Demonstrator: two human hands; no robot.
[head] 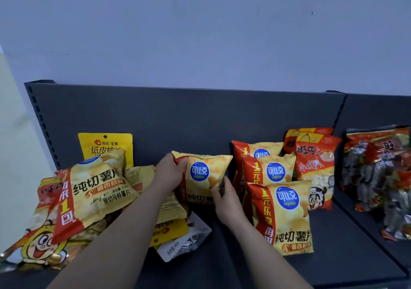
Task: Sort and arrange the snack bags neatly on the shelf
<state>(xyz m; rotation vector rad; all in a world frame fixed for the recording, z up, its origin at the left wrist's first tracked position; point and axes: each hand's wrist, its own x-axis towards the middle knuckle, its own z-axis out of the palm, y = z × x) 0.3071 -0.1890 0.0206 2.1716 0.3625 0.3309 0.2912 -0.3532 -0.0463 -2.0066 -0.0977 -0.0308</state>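
A yellow chip bag with a blue round logo (203, 175) is held above the dark shelf (344, 244) by both hands. My left hand (170, 169) grips its upper left corner, and my right hand (226, 196) holds its lower right edge. To the right, three matching chip bags (282, 213) stand in a row, one behind the other. To the left lies a loose heap with another chip bag (93, 190) on top, a yellow nut pouch (106, 148) leaning on the back panel, and a cartoon-face bag (40, 242).
Two red and orange snack bags (315, 170) stand behind the chip row at the right. Large red bags of wrapped sweets (378, 168) fill the neighbouring shelf section. A white pouch (182, 244) lies under my left forearm. The dark back panel (200, 119) rises behind everything.
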